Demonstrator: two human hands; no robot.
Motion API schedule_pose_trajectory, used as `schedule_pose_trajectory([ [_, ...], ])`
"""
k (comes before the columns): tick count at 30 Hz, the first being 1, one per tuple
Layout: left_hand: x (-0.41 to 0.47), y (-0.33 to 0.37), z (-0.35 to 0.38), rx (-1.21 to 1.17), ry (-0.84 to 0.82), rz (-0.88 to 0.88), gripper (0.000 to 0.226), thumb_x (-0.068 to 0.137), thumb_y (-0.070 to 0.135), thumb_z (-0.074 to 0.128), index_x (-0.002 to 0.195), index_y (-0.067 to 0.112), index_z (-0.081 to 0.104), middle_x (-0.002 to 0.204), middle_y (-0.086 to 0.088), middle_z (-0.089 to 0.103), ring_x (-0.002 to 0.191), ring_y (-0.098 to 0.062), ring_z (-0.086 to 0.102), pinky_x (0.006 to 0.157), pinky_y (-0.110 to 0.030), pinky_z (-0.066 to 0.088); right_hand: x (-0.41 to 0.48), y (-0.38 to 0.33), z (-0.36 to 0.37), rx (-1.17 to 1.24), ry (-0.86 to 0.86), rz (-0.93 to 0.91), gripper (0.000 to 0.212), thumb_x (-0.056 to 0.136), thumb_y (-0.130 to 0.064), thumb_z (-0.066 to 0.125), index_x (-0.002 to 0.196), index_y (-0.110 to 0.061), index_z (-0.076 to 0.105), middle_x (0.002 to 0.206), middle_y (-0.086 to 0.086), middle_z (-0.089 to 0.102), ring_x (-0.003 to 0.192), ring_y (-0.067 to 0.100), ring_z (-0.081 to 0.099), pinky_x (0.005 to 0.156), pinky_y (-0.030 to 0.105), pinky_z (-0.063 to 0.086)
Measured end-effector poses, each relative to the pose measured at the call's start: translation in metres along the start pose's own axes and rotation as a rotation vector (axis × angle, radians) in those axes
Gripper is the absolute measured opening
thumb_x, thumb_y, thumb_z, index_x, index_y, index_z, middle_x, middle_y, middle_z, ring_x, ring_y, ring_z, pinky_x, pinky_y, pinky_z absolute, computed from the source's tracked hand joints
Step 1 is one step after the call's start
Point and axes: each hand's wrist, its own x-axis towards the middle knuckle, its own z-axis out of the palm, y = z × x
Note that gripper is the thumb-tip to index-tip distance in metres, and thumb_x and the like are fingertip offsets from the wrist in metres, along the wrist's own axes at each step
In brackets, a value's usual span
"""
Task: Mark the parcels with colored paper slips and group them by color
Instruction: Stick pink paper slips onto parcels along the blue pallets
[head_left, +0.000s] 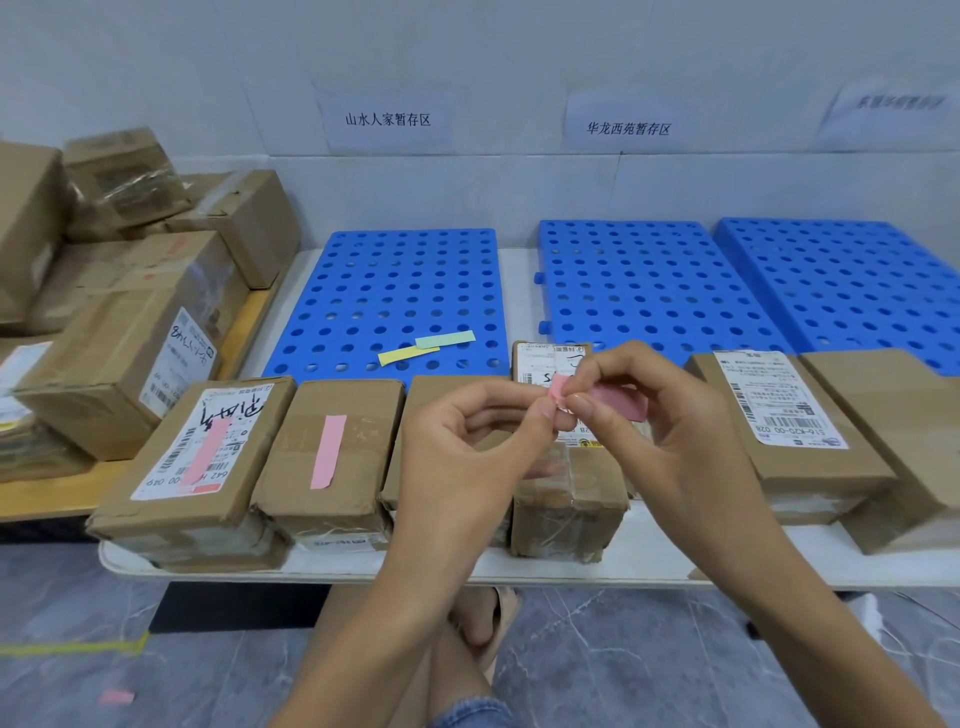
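Note:
My left hand (467, 431) and my right hand (639, 410) pinch one pink paper slip (613, 400) between them, held above a small parcel (566, 499) at the table's front. Two parcels at the front left carry pink slips: a labelled box (192, 457) and a plain box (332, 452). Another box (415, 410) lies partly hidden behind my left hand. Two unmarked parcels sit to the right, one with a label (789, 421) and a plain one (893, 426). A yellow slip (408, 355) and a green slip (445, 339) lie on the left blue pallet (395, 291).
Two more blue perforated pallets (644, 280) (852, 280) lie on the white table (649, 551) under wall signs. Several cardboard boxes are stacked at the left (124, 332) on a wooden surface. A pink scrap (117, 697) lies on the floor.

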Motion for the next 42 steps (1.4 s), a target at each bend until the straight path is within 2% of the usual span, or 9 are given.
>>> schedule_pose_trajectory([
  [6,-0.001,0.001,0.0,0.003,0.01,0.007,0.012,0.083,0.005,0.066,0.076,0.013,0.073,0.071,-0.003,0.072,0.069,-0.015,0.068,0.055,-0.028,0.058,-0.003,-0.006,0.002,-0.199,0.054,-0.141,0.012,0.083,-0.02,0.071,0.087,-0.012,0.064,0.088,-0.004,0.061,0.087,0.001,0.058,0.08,0.005,0.04],
  [13,-0.003,0.001,0.001,0.0,-0.015,0.016,0.01,0.082,0.006,0.067,0.08,0.012,0.075,0.075,-0.002,0.073,0.07,-0.012,0.069,0.055,-0.026,0.058,-0.002,-0.003,0.001,-0.406,0.139,-0.179,0.009,0.083,-0.029,0.059,0.084,-0.021,0.062,0.091,-0.009,0.058,0.088,0.0,0.049,0.086,0.01,0.03],
  [20,-0.003,0.002,0.003,0.009,0.013,0.022,0.013,0.069,0.027,0.068,0.074,0.017,0.074,0.071,-0.002,0.072,0.07,-0.014,0.068,0.054,-0.027,0.057,-0.001,-0.007,0.004,-0.184,0.049,-0.049,0.006,0.085,-0.022,0.058,0.081,-0.018,0.06,0.09,-0.002,0.06,0.093,0.008,0.053,0.082,0.004,0.037],
  [25,-0.004,0.003,0.004,0.03,0.026,0.029,0.017,0.068,0.031,0.069,0.074,0.016,0.074,0.071,-0.005,0.072,0.072,-0.018,0.069,0.056,-0.032,0.059,-0.001,-0.007,0.004,-0.095,0.008,0.037,0.018,0.088,-0.038,0.054,0.083,-0.021,0.059,0.089,-0.009,0.06,0.097,0.012,0.057,0.084,0.012,0.039],
  [29,-0.003,0.003,0.003,0.067,0.023,0.054,0.011,0.077,0.02,0.072,0.077,0.009,0.073,0.072,-0.005,0.072,0.076,-0.025,0.069,0.06,-0.036,0.06,-0.003,-0.008,0.005,-0.061,-0.008,0.039,0.01,0.09,-0.024,0.058,0.084,-0.016,0.059,0.089,-0.004,0.059,0.093,0.002,0.057,0.081,0.006,0.039],
  [31,-0.003,0.002,0.003,0.082,0.023,0.068,0.006,0.08,0.013,0.071,0.077,0.008,0.072,0.071,-0.005,0.071,0.075,-0.023,0.069,0.06,-0.035,0.06,-0.003,-0.009,0.006,-0.084,-0.01,0.028,0.007,0.09,-0.019,0.057,0.084,-0.014,0.058,0.089,-0.004,0.058,0.092,-0.002,0.056,0.081,0.004,0.038],
  [34,-0.004,0.003,0.004,0.11,0.043,0.089,0.007,0.08,0.016,0.072,0.075,0.011,0.072,0.069,-0.003,0.07,0.069,-0.017,0.067,0.061,-0.04,0.06,-0.004,-0.008,0.008,-0.122,0.011,0.019,0.006,0.089,-0.014,0.059,0.083,-0.014,0.058,0.087,-0.008,0.056,0.088,-0.006,0.052,0.08,0.002,0.036],
  [38,-0.004,0.002,0.005,0.126,0.067,0.088,0.006,0.081,0.013,0.072,0.075,0.012,0.072,0.07,-0.005,0.07,0.065,-0.014,0.067,0.064,-0.049,0.059,-0.004,-0.007,0.013,-0.156,0.053,0.007,0.003,0.086,-0.016,0.059,0.083,-0.015,0.059,0.089,-0.006,0.059,0.091,-0.001,0.053,0.079,0.002,0.036],
  [42,-0.001,-0.002,0.004,0.159,0.102,0.099,0.009,0.081,0.006,0.07,0.074,0.012,0.071,0.069,-0.006,0.07,0.062,-0.012,0.065,0.067,-0.051,0.058,-0.004,-0.006,0.015,-0.164,0.051,0.008,0.004,0.087,-0.015,0.06,0.084,-0.016,0.059,0.088,-0.007,0.059,0.093,0.002,0.054,0.079,0.002,0.037],
])
